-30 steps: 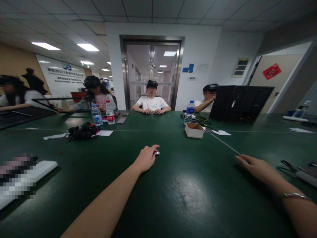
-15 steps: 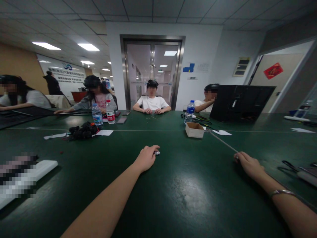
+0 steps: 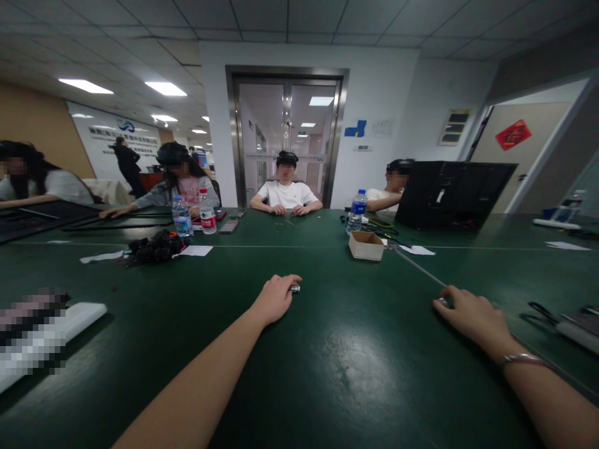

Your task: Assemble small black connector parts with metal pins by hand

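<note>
My left hand [image 3: 272, 300] rests on the green table [image 3: 327, 349] near the middle of the view. Its fingers curl round a small shiny metal piece [image 3: 294, 288], whose end shows past the fingertips; its kind is too small to make out. Farther right lies my right hand [image 3: 475, 321], with a metal bracelet [image 3: 525, 358] at the wrist. Thumb and fingers pinch another small silvery piece [image 3: 445, 303], mostly covered. A thin grey strip [image 3: 421, 268] runs along the tabletop and passes beneath the right hand. The open cardboard box [image 3: 366, 246] sits beyond and between both hands.
Water bottles [image 3: 356, 212] stand toward the far side, near a black monitor-like panel [image 3: 453, 196]. A bundle of black items [image 3: 159, 247] lies left of centre. A white bar-shaped object [image 3: 84, 318] is at near left. Several people sit around the table.
My right hand has shifted left and slightly nearer with the small silvery piece, which shows more now. My left hand stays in place. A standing person in the background has moved right.
</note>
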Tool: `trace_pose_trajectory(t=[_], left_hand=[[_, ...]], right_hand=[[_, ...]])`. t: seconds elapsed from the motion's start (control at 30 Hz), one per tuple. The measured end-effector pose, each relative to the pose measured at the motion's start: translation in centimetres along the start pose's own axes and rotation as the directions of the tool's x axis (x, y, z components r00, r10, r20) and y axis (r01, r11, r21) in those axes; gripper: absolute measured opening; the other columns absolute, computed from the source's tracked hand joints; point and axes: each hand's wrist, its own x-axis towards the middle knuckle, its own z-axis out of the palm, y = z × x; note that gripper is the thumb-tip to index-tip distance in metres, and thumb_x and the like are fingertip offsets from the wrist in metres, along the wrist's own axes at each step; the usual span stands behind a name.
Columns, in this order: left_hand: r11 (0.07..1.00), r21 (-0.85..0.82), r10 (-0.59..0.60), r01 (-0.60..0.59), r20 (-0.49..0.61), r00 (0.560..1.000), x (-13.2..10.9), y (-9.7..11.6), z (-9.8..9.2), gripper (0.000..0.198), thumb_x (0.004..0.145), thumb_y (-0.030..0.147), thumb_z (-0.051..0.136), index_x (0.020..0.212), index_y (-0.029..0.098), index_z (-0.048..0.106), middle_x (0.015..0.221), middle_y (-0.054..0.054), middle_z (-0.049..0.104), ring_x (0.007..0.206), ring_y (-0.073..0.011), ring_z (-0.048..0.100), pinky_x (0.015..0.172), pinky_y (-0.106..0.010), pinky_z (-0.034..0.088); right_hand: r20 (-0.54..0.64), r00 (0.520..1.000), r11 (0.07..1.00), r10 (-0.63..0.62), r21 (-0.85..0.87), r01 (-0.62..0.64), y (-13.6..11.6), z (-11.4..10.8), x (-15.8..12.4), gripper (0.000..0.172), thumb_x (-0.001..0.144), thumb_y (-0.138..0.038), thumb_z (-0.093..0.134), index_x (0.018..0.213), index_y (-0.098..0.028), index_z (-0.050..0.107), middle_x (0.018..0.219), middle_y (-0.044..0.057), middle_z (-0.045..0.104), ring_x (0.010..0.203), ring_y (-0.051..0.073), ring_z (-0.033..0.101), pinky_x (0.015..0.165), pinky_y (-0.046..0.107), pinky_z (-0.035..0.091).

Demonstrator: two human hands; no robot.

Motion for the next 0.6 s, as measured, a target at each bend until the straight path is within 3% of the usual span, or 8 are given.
trace_pose_trajectory(t=[0.6], left_hand=[[0.993, 0.117, 0.03, -0.032, 0.022, 0.999, -0.14, 0.45, -0.14, 0.038, 0.087, 0.021, 0.038, 0.12, 0.03, 0.057, 0.113, -0.005, 0.058, 0.105, -0.0216, 0.05, 0.094, -0.038, 0.039]], right_hand=[[0.022, 0.996, 0.995, -0.089, -0.053, 0.09, -0.73, -0.33, -0.36, 0.044, 0.088, -0.049, 0.035, 0.11, -0.022, 0.061, 0.115, 0.016, 0.057, 0.104, 0.036, 0.052, 0.078, 0.049, 0.039]])
